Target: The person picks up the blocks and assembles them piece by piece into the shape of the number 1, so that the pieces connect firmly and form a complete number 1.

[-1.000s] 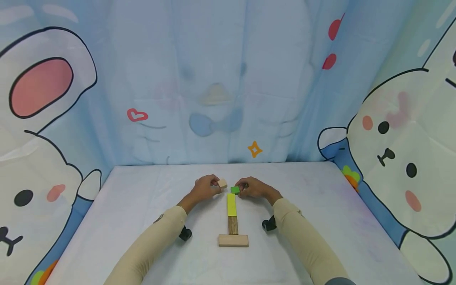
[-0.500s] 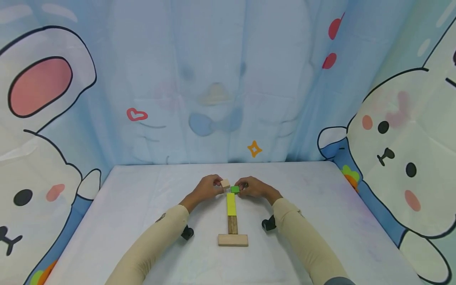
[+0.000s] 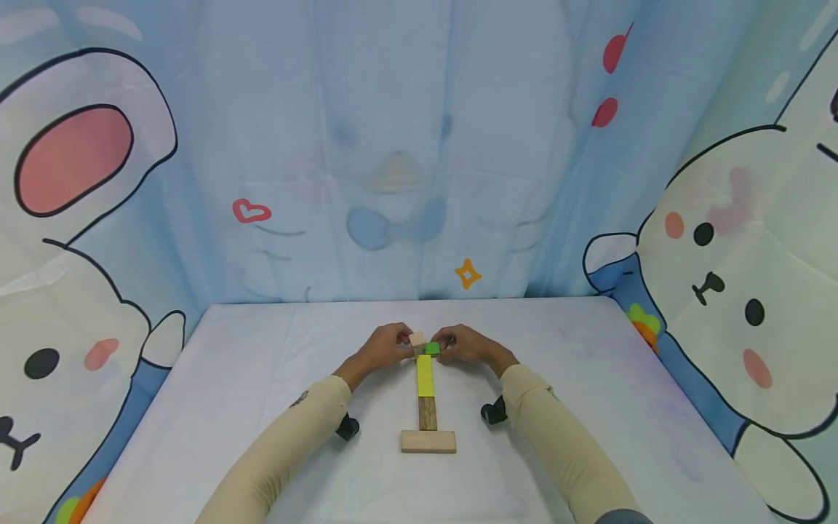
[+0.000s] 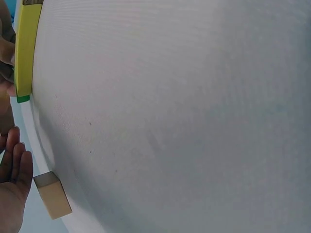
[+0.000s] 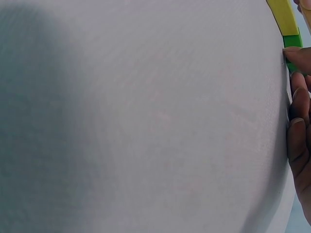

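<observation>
My left hand (image 3: 382, 347) pinches a small pale wooden block (image 3: 417, 339), tilted, close beside a green block (image 3: 432, 348). On the other side, my right hand (image 3: 466, 343) grips that green block with thumb and fingers. The green block sits at the far end of a yellow block (image 3: 425, 375). Toward me the line continues with a brown wood-grain block (image 3: 428, 413) and a wide pale wooden block (image 3: 428, 442) laid crosswise. In the left wrist view, another wooden block (image 4: 54, 198) lies on the table beside my left hand; the head view hides it.
A white-covered table (image 3: 314, 466) carries the blocks. Behind it hangs a light blue curtain (image 3: 275, 145) printed with cartoon rabbits. Black wrist devices (image 3: 347, 428) show below both forearms.
My left hand has moved slightly right, bringing the pale wooden block up to the green block. My right hand and the line of blocks have stayed in place.
</observation>
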The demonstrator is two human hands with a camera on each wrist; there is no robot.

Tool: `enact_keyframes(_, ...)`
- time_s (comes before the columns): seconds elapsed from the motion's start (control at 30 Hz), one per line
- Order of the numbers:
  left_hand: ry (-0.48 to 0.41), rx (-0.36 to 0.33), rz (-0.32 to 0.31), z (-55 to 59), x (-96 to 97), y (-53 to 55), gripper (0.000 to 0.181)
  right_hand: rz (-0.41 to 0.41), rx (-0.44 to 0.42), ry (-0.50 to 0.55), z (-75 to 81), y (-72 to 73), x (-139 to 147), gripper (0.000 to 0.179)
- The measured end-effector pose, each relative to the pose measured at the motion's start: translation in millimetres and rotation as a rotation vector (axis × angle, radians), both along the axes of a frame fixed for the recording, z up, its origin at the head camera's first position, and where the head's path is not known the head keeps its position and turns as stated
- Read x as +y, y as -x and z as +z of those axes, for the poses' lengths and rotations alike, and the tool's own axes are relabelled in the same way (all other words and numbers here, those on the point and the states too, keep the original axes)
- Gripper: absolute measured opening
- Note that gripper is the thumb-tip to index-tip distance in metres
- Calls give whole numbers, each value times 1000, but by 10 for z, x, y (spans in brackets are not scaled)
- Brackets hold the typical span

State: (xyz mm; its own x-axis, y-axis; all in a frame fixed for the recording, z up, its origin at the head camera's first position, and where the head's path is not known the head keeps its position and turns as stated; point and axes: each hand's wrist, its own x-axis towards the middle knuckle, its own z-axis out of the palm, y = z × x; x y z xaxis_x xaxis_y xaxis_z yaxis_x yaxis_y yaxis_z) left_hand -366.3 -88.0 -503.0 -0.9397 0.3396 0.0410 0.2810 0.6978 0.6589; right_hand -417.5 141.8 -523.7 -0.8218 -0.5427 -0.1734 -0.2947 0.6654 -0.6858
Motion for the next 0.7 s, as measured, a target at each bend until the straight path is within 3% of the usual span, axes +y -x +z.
enact_keyframes(0.3,45,-47,8,-4,2,-9,33,-7,-7,-3,26,-13,-9,34)
enact_keyframes(0.7,81,-45,14,-40,-20,12,33,-16,-12,-2,40,-43,-15,35)
